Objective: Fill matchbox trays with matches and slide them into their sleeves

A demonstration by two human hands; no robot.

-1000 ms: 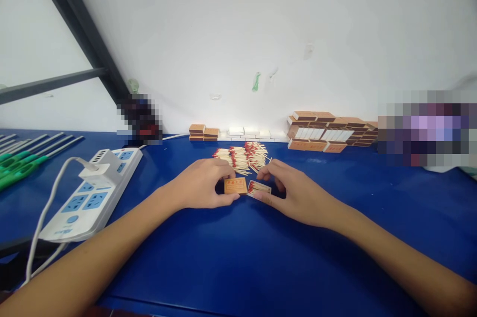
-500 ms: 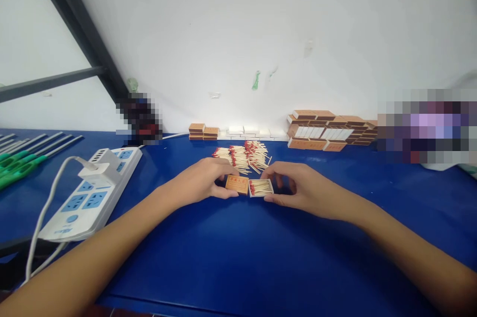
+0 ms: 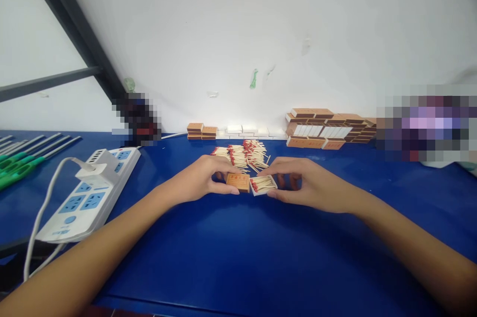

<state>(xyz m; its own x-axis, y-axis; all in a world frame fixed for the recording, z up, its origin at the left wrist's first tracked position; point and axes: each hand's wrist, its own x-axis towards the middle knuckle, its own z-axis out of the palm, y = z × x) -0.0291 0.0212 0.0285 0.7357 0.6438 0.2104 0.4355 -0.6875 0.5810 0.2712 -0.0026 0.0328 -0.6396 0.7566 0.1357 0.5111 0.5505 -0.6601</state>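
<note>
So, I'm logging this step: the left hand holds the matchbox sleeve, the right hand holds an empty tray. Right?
Not quite. The tray in the right hand is filled with red-tipped matches, as the head view shows. The left hand does hold the sleeve.

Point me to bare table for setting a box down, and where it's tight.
Bare blue table lies between the forearms, near the front edge, and right of the right hand. Tight: around the match pile, along the wall by the box stacks, and left by the power strip.

The left hand (image 3: 199,183) pinches a sleeve (image 3: 238,182). The right hand (image 3: 309,185) holds a tray (image 3: 263,184) of matches beside it.
</note>
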